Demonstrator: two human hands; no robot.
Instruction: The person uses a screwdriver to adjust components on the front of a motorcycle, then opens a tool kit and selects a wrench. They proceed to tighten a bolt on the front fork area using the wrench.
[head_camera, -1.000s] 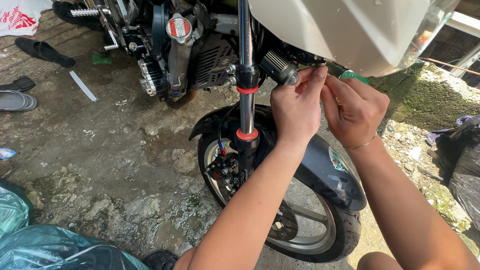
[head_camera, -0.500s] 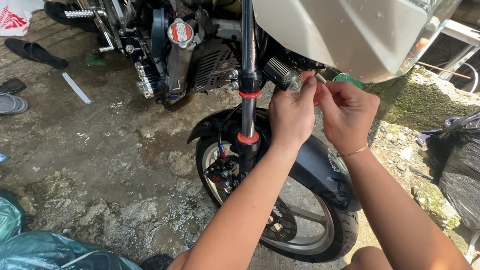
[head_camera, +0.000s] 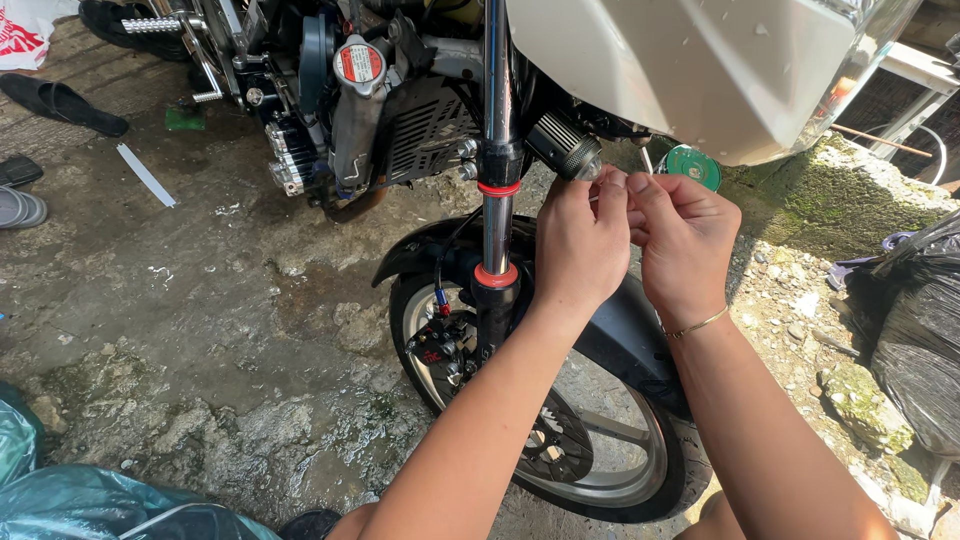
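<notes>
Both hands, left hand (head_camera: 582, 250) and right hand (head_camera: 684, 245), are pinching something too small to tell beside the lamp (head_camera: 565, 147) on the fork (head_camera: 496, 150), so the fitting is looking unfinished.

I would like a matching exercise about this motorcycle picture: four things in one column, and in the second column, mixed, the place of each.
Things:
1. small round lamp
2. black mudguard
3. black sandal
4. black plastic bag

Places:
A. on the ground at the far left, near the top
B. at the right edge, beside mossy stones
C. just above the fingertips of the left hand and right hand
D. over the front wheel, below both hands

Pairs: 1-C, 2-D, 3-A, 4-B
</notes>
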